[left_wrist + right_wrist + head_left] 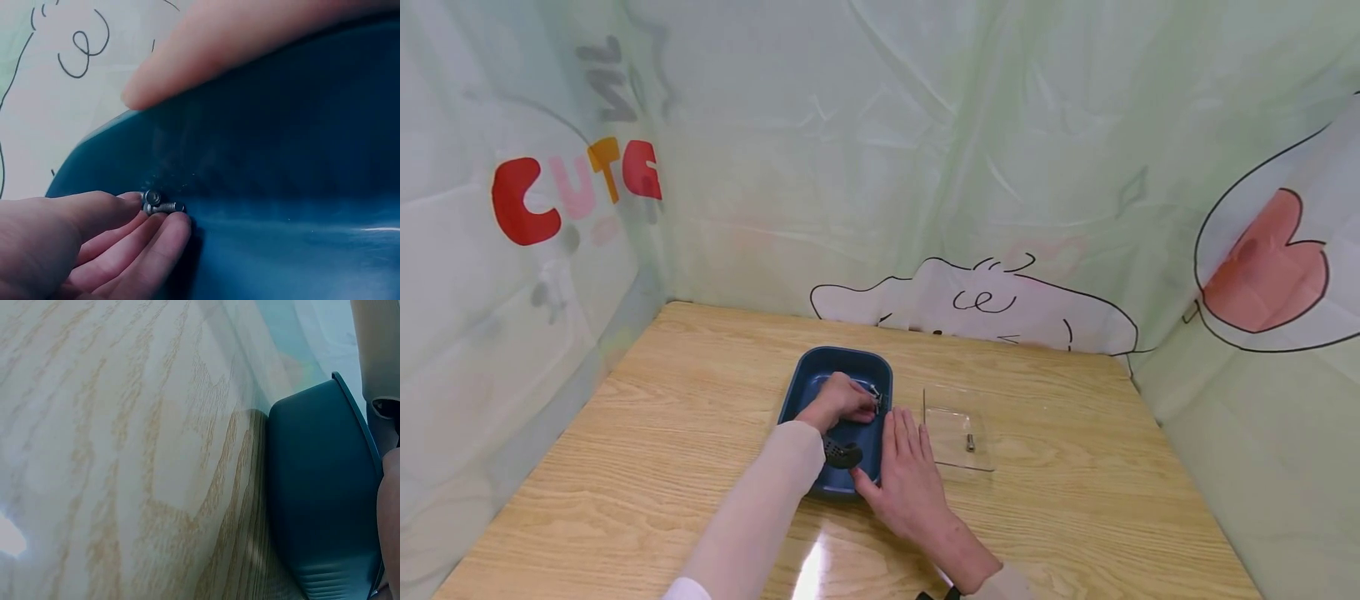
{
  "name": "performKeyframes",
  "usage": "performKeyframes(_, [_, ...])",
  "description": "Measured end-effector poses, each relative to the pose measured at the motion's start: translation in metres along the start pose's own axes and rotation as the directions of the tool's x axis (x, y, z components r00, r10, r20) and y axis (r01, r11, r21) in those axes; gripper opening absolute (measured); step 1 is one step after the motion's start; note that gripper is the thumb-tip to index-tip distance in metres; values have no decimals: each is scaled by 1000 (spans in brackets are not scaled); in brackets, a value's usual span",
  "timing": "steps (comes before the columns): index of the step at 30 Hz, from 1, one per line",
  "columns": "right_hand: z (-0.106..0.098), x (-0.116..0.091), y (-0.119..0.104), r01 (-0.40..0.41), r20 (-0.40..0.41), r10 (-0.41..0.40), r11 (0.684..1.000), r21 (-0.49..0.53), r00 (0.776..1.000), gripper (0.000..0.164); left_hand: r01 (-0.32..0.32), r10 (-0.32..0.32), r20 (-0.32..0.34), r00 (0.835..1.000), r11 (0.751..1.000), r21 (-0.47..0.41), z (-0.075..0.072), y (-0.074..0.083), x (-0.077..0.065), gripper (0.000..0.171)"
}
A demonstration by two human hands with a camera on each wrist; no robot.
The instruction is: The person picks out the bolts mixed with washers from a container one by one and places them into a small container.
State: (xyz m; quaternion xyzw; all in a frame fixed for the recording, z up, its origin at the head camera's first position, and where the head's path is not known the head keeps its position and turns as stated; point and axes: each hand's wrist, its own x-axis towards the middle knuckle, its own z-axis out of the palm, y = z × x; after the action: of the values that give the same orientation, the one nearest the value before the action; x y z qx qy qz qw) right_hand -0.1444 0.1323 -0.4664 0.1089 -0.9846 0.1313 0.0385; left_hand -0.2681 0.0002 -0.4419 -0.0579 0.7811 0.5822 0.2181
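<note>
Head view: a blue tray [865, 437] stands on the wood-grain surface [647, 450], with a clear box [943, 437] just beside it on the right. Both hands are at the tray. The left hand [847, 398] reaches inside, its fingertips close to the right-hand wall. The left wrist view shows it pinching small metal screws [166, 207] between thumb and fingers, against or just beside the tray wall. Two are visible: one presents a socketed head, the other lies crosswise with its thread exposed. Whether the fingers cover more cannot be told.

The right hand [910, 479] lies along the tray's right side, fingers extended and close together, thumb spread toward the near part of the rim; it grips no screw that can be seen. In the left wrist view a finger rests along the rim above the screws. The right wrist view records the tray's outer wall, ridged at its lower end, with part of a hand at the rim.

One further screw [970, 442] is inside the clear box, well apart from the pinched ones. A black strap [844, 454] is at the left wrist, below a pale sleeve [760, 508]. Behind the surface hangs a pale green curtain [760, 150] bearing line drawings and coloured letters.
</note>
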Motion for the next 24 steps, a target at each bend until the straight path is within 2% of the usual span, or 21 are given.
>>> performKeyframes(7, [0, 0, 0, 2, -8, -2, 1000, 0, 1000, 93, -23, 24, 12, 1000, 1000, -7, 3, -1, 1, 16])
performKeyframes(16, [0, 1, 0, -1, -8, 1, 1000, -6, 1000, 93, -53, 53, 70, 996, 999, 9, 5, 0, -1, 20])
performKeyframes(24, [0, 0, 0, -1, -2, 1, 1000, -2, 1000, 93, -24, 21, 53, 998, 998, 52, 4, -1, -1, 17])
